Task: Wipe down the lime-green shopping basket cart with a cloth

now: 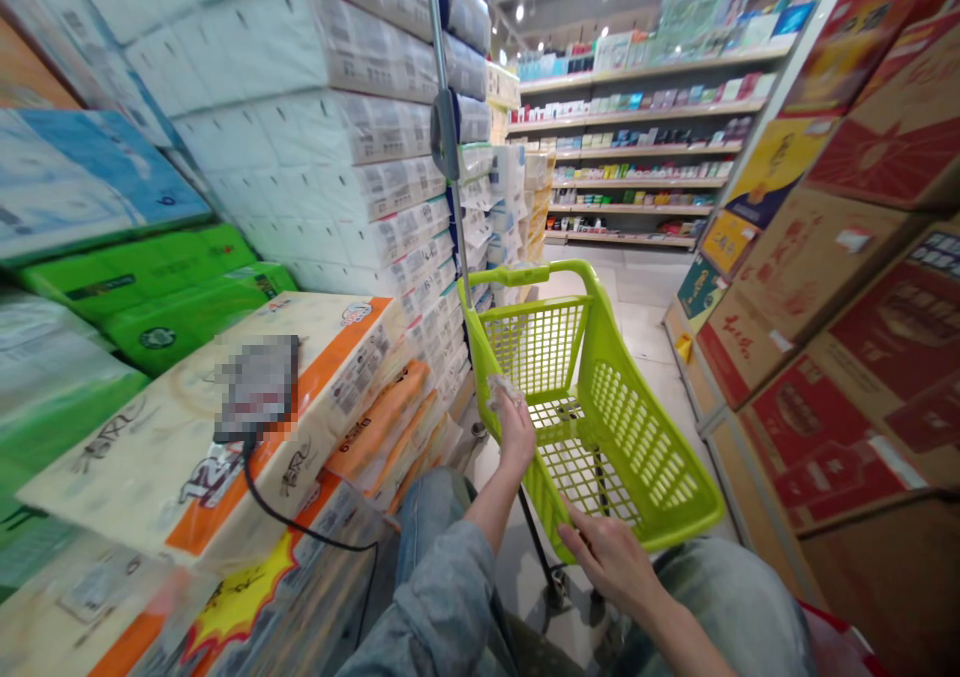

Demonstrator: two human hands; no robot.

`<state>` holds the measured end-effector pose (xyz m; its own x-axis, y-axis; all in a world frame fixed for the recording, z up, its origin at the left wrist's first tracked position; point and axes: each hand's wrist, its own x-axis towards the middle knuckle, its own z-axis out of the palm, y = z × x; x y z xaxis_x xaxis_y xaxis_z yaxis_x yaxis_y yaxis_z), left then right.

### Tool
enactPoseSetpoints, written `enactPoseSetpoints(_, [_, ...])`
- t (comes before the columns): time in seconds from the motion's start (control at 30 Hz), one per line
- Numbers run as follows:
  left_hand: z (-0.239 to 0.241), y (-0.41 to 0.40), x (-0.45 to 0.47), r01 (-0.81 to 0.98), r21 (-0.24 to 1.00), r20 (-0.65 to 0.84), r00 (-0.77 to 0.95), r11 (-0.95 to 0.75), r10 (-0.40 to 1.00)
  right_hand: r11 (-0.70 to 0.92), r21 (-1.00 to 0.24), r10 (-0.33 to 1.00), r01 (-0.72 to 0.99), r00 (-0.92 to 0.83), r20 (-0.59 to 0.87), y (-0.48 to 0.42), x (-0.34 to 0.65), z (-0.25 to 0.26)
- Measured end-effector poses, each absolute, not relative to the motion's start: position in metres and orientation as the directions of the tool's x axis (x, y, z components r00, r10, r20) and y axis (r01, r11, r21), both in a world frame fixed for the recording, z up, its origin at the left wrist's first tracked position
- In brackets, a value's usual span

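A lime-green plastic shopping cart [651,447] stands in front of my knees, its basket of slotted plastic. My left hand [516,435] is at the cart's left side wall, fingers closed on a crumpled whitish wipe [504,389]. The wipe lies against the rim there; whether it is paper or cloth I cannot tell. My right hand [611,554] grips the near rim of the basket, thumb on top and the other fingers partly hidden. A metal pole with a grey clamp [444,135] rises at the cart's far left corner.
Tall stacks of wrapped tissue packs [375,127] rise on the left. A dark device [259,387] with a black cable lies on a tissue pack [142,457]. Stacked cartons [825,257] line the right side. Shelves of small goods [630,147] stand at the back.
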<state>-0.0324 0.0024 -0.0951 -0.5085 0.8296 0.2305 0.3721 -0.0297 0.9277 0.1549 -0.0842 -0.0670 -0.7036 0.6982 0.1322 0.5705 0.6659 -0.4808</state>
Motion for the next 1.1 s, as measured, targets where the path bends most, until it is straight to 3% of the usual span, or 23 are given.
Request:
enactPoseSetpoints(0.3, [-0.08,0.014,-0.036,0.274,0.959,0.118,-0.609,0.068,0.785,0.69,-0.451,0.688,0.566,-0.705,0.169,-0.079,0.166,-0.077])
enactPoseSetpoints(0.5, [-0.048,0.048,-0.073,0.303,0.951,0.163,-0.647,0.056,0.745,0.687,-0.458,0.685,0.564,-0.713,0.15,-0.084,0.171,-0.072])
enactPoseSetpoints(0.87, [-0.09,-0.025,0.001,0.268,0.963,0.174,-0.514,-0.035,0.84,0.676,-0.454,0.699,0.58,-0.701,0.144,-0.074,0.179,-0.076])
enactPoseSetpoints(1.1, [-0.109,-0.057,0.043,0.005,0.994,0.094,-0.545,-0.109,0.833,0.665,-0.47,0.693,0.58,-0.714,0.1,-0.06,0.198,-0.073])
